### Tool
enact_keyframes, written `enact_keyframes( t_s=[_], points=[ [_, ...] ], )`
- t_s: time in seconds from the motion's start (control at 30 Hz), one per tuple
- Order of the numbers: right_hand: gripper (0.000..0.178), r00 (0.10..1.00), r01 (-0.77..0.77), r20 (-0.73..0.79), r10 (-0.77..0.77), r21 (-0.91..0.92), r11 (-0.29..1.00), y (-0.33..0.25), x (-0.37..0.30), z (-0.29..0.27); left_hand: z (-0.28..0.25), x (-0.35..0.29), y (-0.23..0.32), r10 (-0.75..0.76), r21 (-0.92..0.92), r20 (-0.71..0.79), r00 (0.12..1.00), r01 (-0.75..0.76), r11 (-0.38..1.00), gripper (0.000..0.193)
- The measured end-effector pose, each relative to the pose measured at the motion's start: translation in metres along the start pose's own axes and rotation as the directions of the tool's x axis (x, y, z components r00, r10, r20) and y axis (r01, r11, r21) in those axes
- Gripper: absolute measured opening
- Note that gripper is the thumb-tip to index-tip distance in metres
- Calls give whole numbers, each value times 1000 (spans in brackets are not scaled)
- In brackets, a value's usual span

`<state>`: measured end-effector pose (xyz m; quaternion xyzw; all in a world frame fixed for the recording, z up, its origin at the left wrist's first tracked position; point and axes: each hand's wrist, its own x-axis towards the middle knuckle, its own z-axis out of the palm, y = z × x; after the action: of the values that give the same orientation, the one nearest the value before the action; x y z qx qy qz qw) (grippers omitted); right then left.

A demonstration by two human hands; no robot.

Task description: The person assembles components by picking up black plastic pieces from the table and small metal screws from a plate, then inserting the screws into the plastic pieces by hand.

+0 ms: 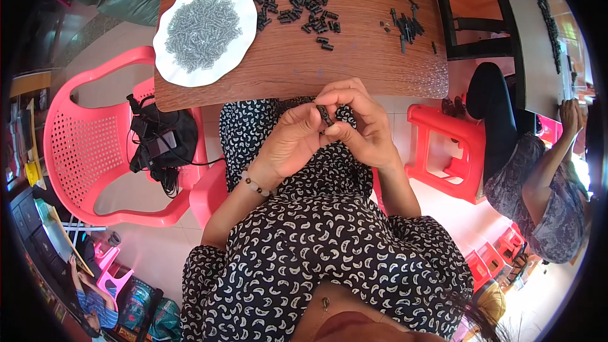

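In front of my chest, just off the table's near edge, my left hand (pixel 291 136) and my right hand (pixel 364 120) come together on a small black cylindrical part (pixel 325 115). Fingertips and thumbs of both hands pinch it, and they cover some of it. A scalloped white plate (pixel 161 38) at the table's left is heaped with small silvery pieces (pixel 202 31) that look like springs. Beside the plate lies a loose pile of short black cylindrical parts (pixel 304 0). Farther right, slim black rods (pixel 407 25) form a smaller cluster.
The brown wooden table (pixel 367 69) spans the top of the view. A pink chair (pixel 82 145) on my left carries a black bag with cables (pixel 161 142). On my right stands a red stool (pixel 443 152); beyond it another person (pixel 538 196) sits at a second table (pixel 525 25).
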<state>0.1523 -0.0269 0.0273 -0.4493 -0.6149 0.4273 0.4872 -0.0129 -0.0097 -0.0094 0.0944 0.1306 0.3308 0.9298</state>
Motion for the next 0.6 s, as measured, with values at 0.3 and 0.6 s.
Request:
enact_keyframes(
  t_s=[0.3,0.6],
  points=[
    [38,998,32,47,-35,70,997,8,0,-2,-5,2,-6,-9,-24,-8,1000,9,1000,20],
    [38,1000,7,26,-9,81,997,8,2,6,2,-1,-11,79,-2,-127,989,-80,997,16]
  ],
)
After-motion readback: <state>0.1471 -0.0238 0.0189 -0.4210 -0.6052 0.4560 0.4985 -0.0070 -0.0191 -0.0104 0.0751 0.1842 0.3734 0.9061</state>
